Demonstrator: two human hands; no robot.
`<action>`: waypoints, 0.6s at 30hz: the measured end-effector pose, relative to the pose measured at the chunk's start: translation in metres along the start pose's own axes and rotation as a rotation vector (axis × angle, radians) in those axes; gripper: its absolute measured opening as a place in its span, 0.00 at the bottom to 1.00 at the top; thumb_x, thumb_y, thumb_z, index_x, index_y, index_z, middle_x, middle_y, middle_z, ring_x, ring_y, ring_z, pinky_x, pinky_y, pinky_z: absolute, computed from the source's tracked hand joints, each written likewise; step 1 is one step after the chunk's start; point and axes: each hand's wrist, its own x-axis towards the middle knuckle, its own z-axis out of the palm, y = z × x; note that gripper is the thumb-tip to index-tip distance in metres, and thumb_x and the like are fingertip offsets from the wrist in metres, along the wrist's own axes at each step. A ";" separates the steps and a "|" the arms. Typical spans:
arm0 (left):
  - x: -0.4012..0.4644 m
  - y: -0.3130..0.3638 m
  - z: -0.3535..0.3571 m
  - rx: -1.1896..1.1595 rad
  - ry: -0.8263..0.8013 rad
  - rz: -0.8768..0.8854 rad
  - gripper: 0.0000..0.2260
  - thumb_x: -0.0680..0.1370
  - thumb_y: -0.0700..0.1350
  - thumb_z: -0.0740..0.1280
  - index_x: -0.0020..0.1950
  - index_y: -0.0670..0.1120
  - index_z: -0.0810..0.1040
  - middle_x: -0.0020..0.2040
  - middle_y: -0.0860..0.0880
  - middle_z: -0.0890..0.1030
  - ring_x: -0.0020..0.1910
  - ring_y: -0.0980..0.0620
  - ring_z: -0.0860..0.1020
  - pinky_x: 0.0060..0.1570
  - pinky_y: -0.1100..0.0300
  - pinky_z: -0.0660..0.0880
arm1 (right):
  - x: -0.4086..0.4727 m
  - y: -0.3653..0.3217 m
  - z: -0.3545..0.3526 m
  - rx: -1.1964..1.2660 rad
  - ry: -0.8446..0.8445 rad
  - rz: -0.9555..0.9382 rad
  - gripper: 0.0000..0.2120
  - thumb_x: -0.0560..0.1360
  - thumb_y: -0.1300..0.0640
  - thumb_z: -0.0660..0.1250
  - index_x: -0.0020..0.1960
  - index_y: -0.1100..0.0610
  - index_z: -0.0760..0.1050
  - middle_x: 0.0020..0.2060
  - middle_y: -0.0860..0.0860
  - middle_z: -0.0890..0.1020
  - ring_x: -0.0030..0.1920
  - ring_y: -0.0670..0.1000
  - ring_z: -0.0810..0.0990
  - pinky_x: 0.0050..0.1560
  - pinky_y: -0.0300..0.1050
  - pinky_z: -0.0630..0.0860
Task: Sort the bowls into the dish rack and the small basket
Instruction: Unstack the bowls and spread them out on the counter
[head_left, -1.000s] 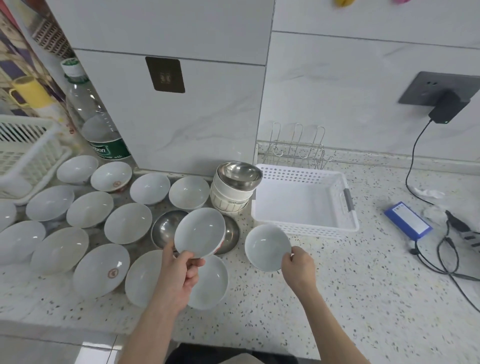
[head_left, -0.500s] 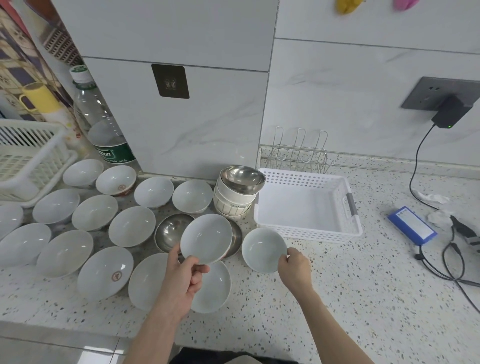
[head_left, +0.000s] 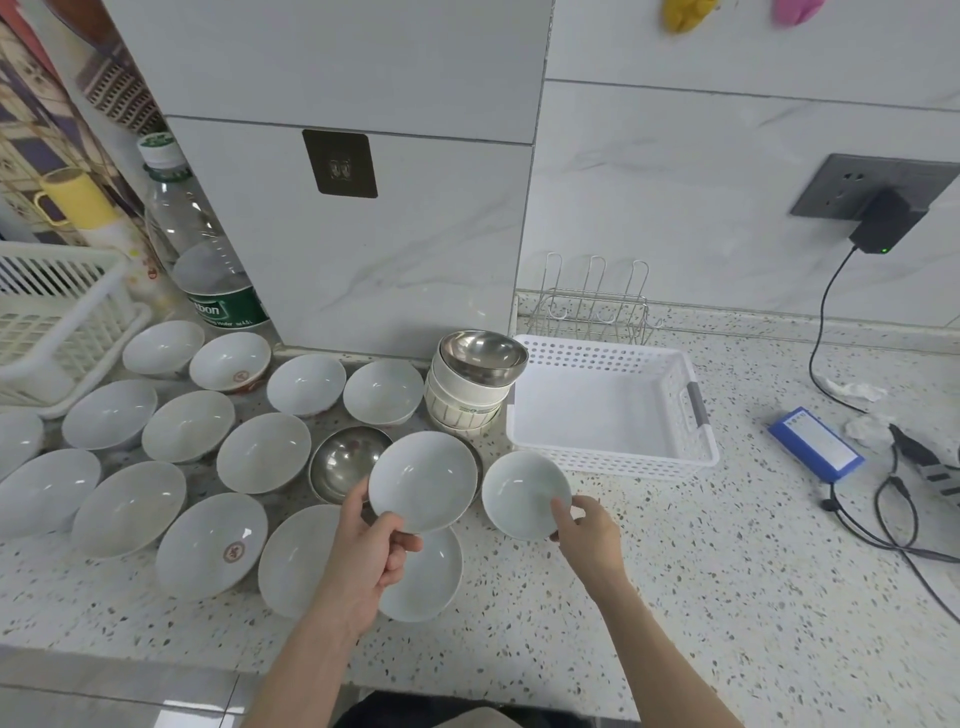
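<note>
My left hand grips a white bowl by its near rim and holds it tilted above the counter. My right hand pinches the rim of a smaller white bowl just in front of the small white basket, which holds nothing. A wire dish rack stands behind the basket against the wall. Several more white bowls cover the counter to the left, with a steel bowl among them and a stack of bowls topped by a steel one.
A large white basket and a water bottle stand at the far left. On the right lie a blue box and black cables running to a wall charger.
Both hands have kept their bowls and stayed close to where they were. The right hand's bowl has shifted slightly left and nearer the basket's front edge.
</note>
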 end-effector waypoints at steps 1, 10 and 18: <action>-0.001 0.000 0.001 0.024 -0.004 0.008 0.25 0.79 0.32 0.58 0.70 0.55 0.67 0.30 0.41 0.79 0.20 0.57 0.66 0.18 0.66 0.60 | -0.003 0.001 -0.001 0.015 0.000 0.013 0.20 0.80 0.45 0.61 0.65 0.58 0.72 0.41 0.53 0.84 0.38 0.44 0.81 0.33 0.38 0.72; -0.008 -0.006 0.014 0.184 -0.112 0.016 0.27 0.78 0.32 0.58 0.66 0.62 0.69 0.30 0.40 0.80 0.24 0.53 0.63 0.20 0.64 0.58 | -0.044 -0.001 -0.024 0.143 0.076 -0.059 0.11 0.80 0.47 0.60 0.56 0.50 0.78 0.31 0.47 0.83 0.30 0.40 0.78 0.32 0.37 0.71; -0.022 -0.022 0.031 0.355 -0.304 -0.059 0.28 0.80 0.34 0.57 0.70 0.65 0.65 0.30 0.41 0.80 0.22 0.55 0.65 0.21 0.64 0.59 | -0.070 0.001 -0.039 0.293 -0.235 -0.093 0.09 0.80 0.46 0.60 0.53 0.44 0.79 0.33 0.53 0.84 0.25 0.44 0.70 0.30 0.41 0.70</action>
